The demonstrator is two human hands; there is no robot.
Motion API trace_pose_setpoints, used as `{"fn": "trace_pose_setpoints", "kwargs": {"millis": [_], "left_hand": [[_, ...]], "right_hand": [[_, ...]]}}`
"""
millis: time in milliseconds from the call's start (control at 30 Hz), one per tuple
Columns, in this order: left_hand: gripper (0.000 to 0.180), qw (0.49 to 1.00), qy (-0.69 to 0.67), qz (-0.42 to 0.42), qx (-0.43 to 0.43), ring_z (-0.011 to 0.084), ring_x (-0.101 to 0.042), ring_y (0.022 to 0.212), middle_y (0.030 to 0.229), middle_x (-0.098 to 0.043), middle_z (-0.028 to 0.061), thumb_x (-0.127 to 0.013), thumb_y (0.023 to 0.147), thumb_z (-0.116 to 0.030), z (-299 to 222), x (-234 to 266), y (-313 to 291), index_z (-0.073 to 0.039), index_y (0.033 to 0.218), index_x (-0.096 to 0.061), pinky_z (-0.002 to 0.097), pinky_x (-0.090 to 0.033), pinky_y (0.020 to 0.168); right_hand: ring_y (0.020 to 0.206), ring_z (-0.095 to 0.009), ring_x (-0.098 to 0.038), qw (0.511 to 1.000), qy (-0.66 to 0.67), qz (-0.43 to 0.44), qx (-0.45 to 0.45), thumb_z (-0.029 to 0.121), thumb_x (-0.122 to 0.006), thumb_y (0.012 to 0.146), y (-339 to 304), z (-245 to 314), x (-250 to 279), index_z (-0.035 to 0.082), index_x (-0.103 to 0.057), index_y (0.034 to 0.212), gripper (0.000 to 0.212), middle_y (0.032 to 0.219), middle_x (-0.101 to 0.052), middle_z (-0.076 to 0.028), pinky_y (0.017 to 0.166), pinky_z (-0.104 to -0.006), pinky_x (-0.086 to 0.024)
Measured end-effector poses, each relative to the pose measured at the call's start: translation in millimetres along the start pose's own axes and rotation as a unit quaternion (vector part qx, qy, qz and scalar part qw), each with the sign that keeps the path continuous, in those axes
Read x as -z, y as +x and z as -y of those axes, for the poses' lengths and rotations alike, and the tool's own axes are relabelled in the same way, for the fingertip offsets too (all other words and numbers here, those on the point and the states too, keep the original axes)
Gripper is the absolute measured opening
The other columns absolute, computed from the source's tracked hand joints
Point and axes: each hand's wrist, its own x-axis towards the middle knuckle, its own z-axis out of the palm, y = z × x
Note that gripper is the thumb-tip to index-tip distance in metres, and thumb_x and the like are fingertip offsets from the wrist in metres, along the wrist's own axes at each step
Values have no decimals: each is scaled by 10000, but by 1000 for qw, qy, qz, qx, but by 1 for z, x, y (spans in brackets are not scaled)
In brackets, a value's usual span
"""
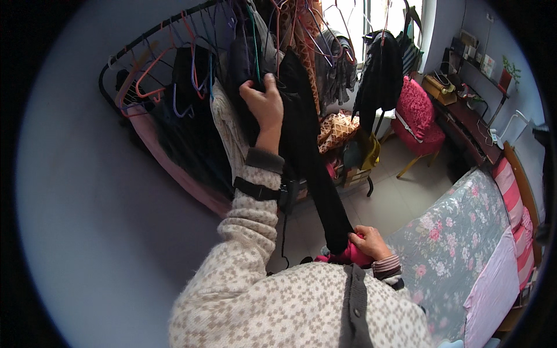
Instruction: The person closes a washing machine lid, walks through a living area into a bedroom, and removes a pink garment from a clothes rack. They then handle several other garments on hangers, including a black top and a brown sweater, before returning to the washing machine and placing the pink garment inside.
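- Upper right: red pot [504, 80], green plant [512, 68] inside!
- Left hand [267, 109], upper centre: fingers parted beside the long black garment [318, 180] mid-frame; any hold, can't tell.
- Right hand [373, 242], lower centre: pinching that garment's low end, touching pink cloth [351, 255]!

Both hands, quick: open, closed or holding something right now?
Left hand: thumb and fingers apart, by dark cloth garments on hangers; whether it grips anything cannot be told.
Right hand: closed on the long black cloth garment, near its lower end.

Clothes [185, 130] on rack [168, 22] at left, bed [438, 238] right, chair [422, 138] beside desk [466, 131]
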Motion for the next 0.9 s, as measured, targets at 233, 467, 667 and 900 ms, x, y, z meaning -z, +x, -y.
{"fn": "trace_pose_setpoints", "kwargs": {"millis": [233,467,667,900], "left_hand": [[433,990,77,-58,-101,325,-595,905,942,-574,194,-655,899,-278,18,6,5,10,1135,-434,412,-494,791],[473,985,164,4,-52,381,-637,725,920,-612,206,-671,816,-165,20,9,20,-7,1179,-412,455,-515,718],[604,992,-25,-121,-15,304,-600,859,1040,-508,218,-662,803,-8,35,-17,-19,39,1268,-278,387,-508,766],[314,996,-20,-65,-49,279,-611,753,863,-549,172,-679,854,-68,41,-24,-57,10,1031,-431,349,-486,663]], "right_hand": [[831,-393,-640,998,-39,-5,-47,300,-651,833,0,-16,-1,32,-672,862,270,838,-666,-208,719,-459,-497],[861,-385,-648,998,-43,14,-47,302,-654,829,-2,-19,1,33,-680,887,276,862,-679,-198,755,-461,-503],[862,-381,-651,994,-54,71,-59,307,-650,824,-5,-23,-11,28,-691,903,293,863,-680,-204,761,-454,-506],[836,-382,-655,993,-34,88,-65,319,-657,808,0,-36,-22,27,-704,901,311,863,-678,-214,748,-448,-508]]}}
